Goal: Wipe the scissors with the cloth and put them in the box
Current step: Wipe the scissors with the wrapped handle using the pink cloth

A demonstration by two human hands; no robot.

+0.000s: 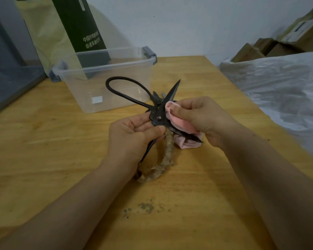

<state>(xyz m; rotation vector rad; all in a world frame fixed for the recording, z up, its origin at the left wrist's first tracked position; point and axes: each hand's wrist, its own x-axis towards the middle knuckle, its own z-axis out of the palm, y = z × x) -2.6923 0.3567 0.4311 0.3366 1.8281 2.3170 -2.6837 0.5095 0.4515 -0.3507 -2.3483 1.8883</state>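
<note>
Both hands hold the open scissors (158, 114) over the table (43, 141): left hand (132, 139) clamps the pivot, right hand (202, 120) pinches cloth (181, 125) on the lower blade; the box (76, 91) stands just beyond, nearer the left hand.

The wooden worktop (61, 141) carries a clear plastic box (105, 83), lidless, with grey clasps, at its far left. Grey smudges (146, 207) mark the near middle.
</note>
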